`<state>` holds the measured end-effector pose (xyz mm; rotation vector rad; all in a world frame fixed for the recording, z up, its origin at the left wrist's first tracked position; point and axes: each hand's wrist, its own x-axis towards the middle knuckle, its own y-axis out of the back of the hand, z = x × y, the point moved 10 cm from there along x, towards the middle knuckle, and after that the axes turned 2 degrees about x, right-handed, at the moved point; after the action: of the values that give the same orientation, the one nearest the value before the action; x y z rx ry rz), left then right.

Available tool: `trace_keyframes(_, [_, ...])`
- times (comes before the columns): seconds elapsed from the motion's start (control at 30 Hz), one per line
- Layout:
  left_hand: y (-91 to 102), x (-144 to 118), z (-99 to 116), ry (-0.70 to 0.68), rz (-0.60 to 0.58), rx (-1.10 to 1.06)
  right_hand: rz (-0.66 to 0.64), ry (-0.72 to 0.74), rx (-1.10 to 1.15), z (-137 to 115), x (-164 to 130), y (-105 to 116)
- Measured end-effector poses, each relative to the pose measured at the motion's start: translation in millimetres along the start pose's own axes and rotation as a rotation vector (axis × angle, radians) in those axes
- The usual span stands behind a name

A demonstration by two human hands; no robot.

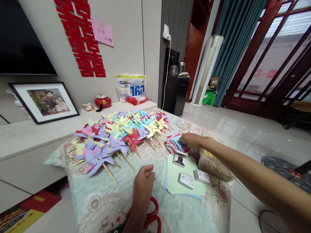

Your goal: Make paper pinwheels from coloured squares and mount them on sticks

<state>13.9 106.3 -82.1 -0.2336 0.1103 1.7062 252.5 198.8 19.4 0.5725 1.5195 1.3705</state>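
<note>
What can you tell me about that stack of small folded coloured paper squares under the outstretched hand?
The stack of small folded coloured paper squares is a loose, fanned heap of red, pink, blue and green pieces. It lies on the floral tablecloth, right of the pinwheels. The right hand rests on its top, fingertips on a blue piece.

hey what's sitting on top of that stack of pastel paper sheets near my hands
Three small white boxes rest on the stack of pastel paper sheets; the one nearest the pinwheels is open, showing dark contents too small to identify. Only the green top sheet shows fully; the sheets beneath show as edges.
</note>
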Motion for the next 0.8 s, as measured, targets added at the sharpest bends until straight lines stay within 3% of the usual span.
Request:
trace_keyframes(0.27, [-0.1,-3.6,7.8,-0.007,0.022,-0.009,0.138,-0.136,0.020,7.7,-6.2,23.6])
trace_keyframes(0.53, [-3.4,-2.8,0.9,-0.060,0.006,0.038,0.385,-0.258,0.135,24.4,-29.9,58.5])
trace_keyframes(0.67, [-8.4,-9.3,22.0,-0.218,-0.009,0.247,0.535,-0.270,0.235,21.2,-51.6,77.6])
trace_keyframes(0.8, [-19.5,-48.7,47.6,-0.505,-0.072,0.615,0.625,-0.240,0.354,4.0,-73.7,79.9])
